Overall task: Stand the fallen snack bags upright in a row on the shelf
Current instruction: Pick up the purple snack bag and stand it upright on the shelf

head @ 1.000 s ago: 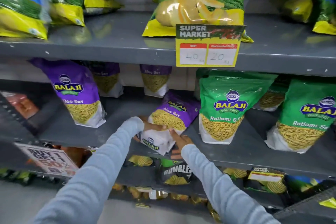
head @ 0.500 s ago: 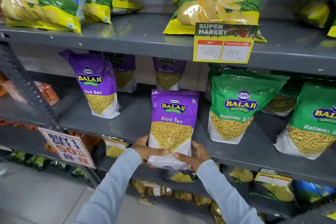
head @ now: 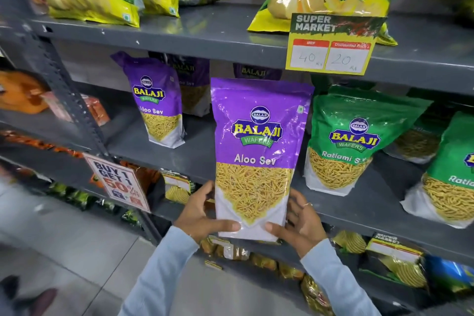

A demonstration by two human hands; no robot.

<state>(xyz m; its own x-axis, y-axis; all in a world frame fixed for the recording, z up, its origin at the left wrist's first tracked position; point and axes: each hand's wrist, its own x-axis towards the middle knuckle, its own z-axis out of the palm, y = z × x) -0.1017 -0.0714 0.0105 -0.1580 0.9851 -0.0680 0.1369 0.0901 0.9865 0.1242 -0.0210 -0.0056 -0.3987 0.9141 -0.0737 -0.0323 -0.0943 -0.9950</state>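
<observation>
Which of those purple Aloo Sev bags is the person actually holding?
The front-centre purple bag, gripped at its bottom corners by the left hand and right hand. The other purple bag stands untouched further left.

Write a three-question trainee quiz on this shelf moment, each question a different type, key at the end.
1. True or false: both hands grip the purple Aloo Sev bag near its bottom.
2. Which bag stands directly right of the held one? A) green Ratlami Sev bag B) orange bag C) blue chips bag
3. Fill in: the yellow price tag shows 40 and ___.

Key
1. True: left hand and right hand clasp its lower corners.
2. A, the green Ratlami Sev bag.
3. 20.
</observation>
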